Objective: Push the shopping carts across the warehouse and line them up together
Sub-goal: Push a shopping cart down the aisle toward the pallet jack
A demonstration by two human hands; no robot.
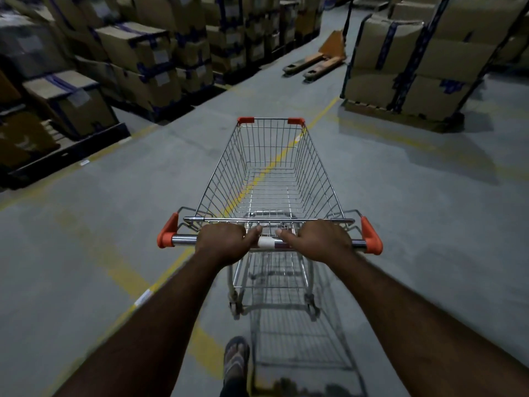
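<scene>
A wire shopping cart (270, 173) with orange corner caps stands straight ahead of me on the grey floor, its basket empty. Its chrome handle bar (184, 240) runs across in front of me between two orange end pieces. My left hand (224, 242) grips the bar left of its middle. My right hand (316, 242) grips it right of the middle, thumbs pointing toward each other. No other cart is in view.
Stacked cardboard boxes on pallets (137, 61) line the left side. Another strapped pallet stack (412, 70) stands at the right. An orange pallet jack (317, 60) lies on the floor ahead between them. A yellow floor line (289, 147) runs diagonally under the cart. My sandalled foot (236, 358) is below.
</scene>
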